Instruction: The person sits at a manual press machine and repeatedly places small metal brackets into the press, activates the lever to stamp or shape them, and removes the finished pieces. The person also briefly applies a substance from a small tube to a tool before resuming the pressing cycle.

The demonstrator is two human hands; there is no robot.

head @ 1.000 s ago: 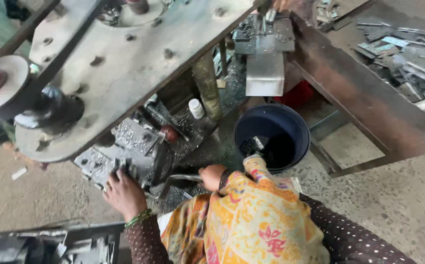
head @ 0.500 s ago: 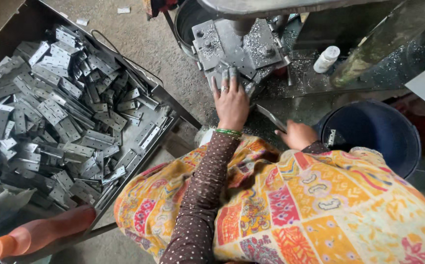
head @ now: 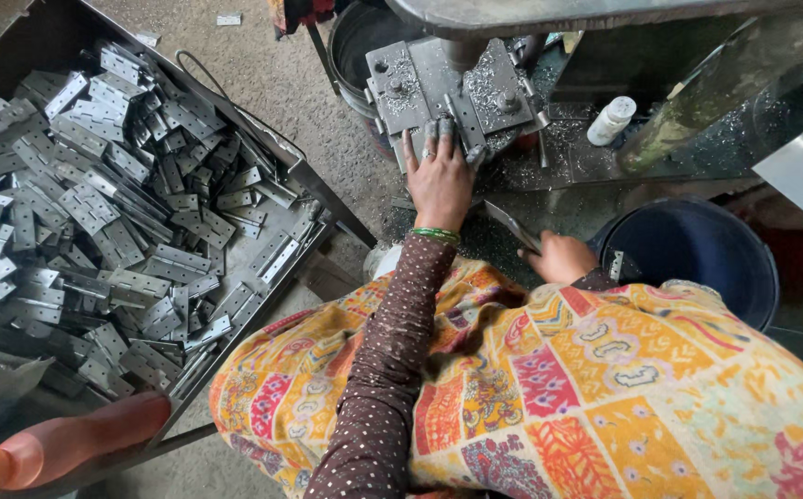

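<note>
My left hand (head: 440, 180), with a green bangle at the wrist, lies flat with its fingertips on the grey metal die block (head: 438, 83) of a press, which is covered in metal shavings. I see nothing gripped in it. My right hand (head: 563, 257) rests lower, near my lap, closed on a flat grey metal piece (head: 512, 225) that points up and left toward the block. A patterned yellow cloth (head: 558, 388) covers my lap.
A large metal tray (head: 313, 189) heaped with grey hinges (head: 115, 212) stands on the left. A dark blue bucket (head: 688, 259) is at my right. A small white bottle (head: 611, 120) stands by the press. An orange bottle (head: 59, 444) lies bottom left.
The view has swung from the press and bucket over to the hinge tray. Both hands stay where they were, the left on the die block, the right holding the metal piece.
</note>
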